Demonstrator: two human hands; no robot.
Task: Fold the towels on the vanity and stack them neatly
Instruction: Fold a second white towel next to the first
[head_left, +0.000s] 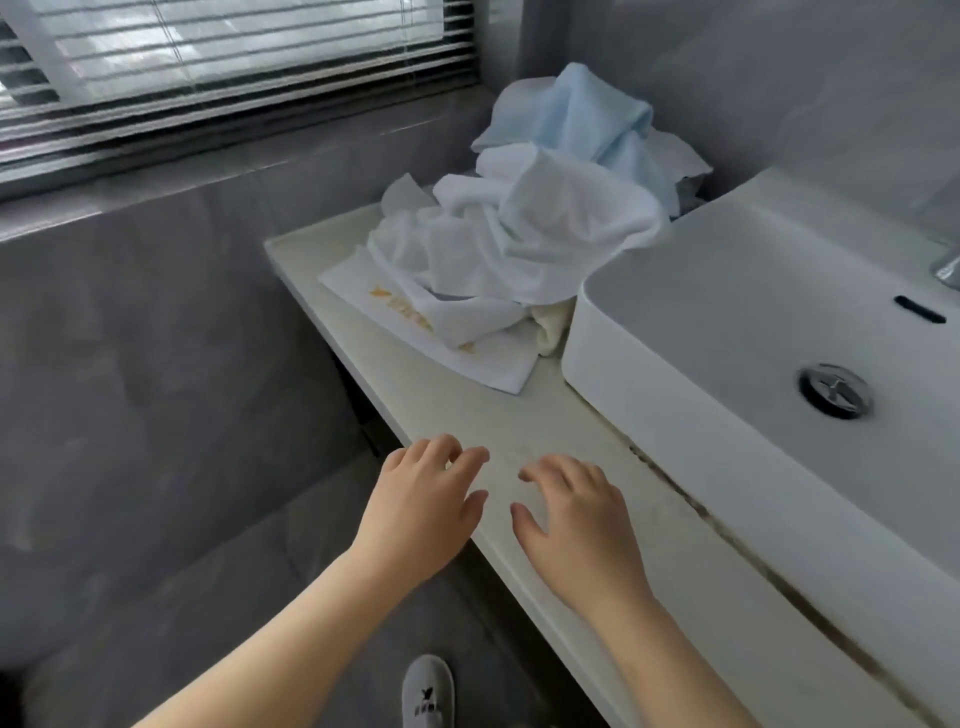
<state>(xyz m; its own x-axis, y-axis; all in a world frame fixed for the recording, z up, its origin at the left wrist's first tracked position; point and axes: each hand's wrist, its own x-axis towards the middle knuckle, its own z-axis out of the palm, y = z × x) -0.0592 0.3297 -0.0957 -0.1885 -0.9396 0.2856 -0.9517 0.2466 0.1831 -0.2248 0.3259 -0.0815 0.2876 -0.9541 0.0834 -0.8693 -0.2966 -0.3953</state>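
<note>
Both hands are held low over the near part of the pale vanity top (467, 410), the left hand (426, 499) at its left edge and the right hand (576, 519) just beside it, each released with loosely bent fingers and nothing grasped. The unfolded towels (519, 234) are heaped at the far end of the top, just left of the white basin (727, 322). A light blue towel (587, 114) is seen farthest back, and a flat white towel with gold lettering (363, 291) is spread under the heap's near left side.
</note>
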